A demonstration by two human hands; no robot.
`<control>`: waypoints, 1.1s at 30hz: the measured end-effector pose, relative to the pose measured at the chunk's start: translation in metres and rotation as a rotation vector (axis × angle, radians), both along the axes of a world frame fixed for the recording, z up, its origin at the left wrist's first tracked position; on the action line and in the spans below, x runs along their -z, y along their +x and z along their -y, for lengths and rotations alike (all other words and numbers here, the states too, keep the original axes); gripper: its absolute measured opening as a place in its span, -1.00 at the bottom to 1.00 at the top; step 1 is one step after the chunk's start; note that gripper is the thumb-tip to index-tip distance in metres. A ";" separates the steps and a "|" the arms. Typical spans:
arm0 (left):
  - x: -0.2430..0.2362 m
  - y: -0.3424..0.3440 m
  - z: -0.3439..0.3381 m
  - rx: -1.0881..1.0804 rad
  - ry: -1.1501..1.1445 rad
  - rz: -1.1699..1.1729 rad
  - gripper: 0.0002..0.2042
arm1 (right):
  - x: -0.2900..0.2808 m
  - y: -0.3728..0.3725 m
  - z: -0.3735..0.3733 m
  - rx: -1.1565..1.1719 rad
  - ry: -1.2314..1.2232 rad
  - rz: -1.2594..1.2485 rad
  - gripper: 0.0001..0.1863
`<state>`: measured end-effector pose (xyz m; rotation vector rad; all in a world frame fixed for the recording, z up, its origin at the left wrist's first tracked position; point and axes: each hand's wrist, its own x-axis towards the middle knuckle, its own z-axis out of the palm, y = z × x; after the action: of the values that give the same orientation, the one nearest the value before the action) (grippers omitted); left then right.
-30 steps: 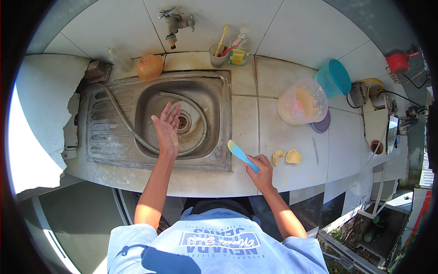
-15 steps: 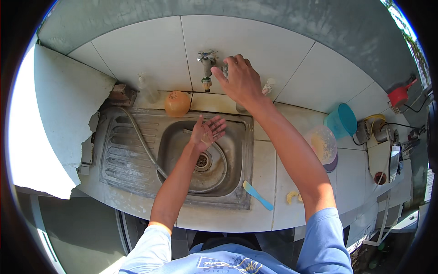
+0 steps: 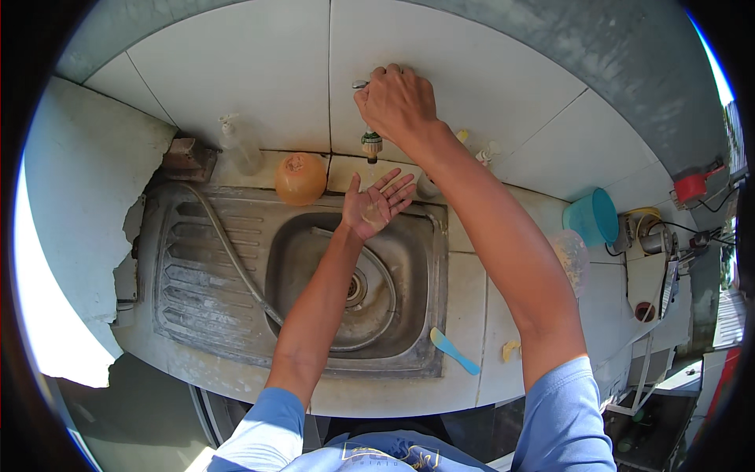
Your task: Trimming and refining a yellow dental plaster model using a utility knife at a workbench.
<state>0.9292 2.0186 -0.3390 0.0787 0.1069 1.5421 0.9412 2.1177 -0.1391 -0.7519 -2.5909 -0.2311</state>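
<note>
My right hand (image 3: 399, 104) is closed over the handle of the wall tap (image 3: 372, 143), covering most of it. Just under the spout, my left hand (image 3: 376, 206) is held palm up with its fingers spread. A thin trickle seems to fall from the spout toward it. Below lies the steel sink (image 3: 436, 299), its bowl holding a loop of hose (image 3: 232, 252) that runs in across the drainboard. Behind the bowl's left corner rests a round orange object (image 3: 301, 179), of a kind I cannot make out.
A blue-handled spatula (image 3: 456, 352) lies right of the sink, near pale yellow pieces (image 3: 510, 350). Farther right stand a clear tub (image 3: 572, 256) and a turquoise bucket (image 3: 591, 217). A clear pump bottle (image 3: 240, 146) and a brown block (image 3: 189, 160) are at the back left.
My right hand has moved from beside the tap onto its handle and closed on it. My left hand has come up and right, under the spout. The view has shifted slightly.
</note>
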 end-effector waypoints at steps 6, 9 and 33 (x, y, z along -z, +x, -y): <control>0.012 -0.005 -0.012 0.010 0.013 0.044 -0.16 | 0.008 0.011 0.007 0.027 -0.086 -0.109 -0.63; 0.027 -0.014 -0.013 0.042 0.151 0.107 -0.16 | 0.028 0.031 0.023 -0.152 0.069 -0.603 -0.68; 0.001 0.039 0.028 -0.302 -0.436 -0.335 -0.57 | 0.224 0.071 0.063 0.030 -0.732 -0.383 -0.44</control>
<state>0.9677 1.9910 -0.3396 -0.0280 0.7456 1.7617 1.0118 2.0549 -0.3630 -0.9524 -2.2635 0.8163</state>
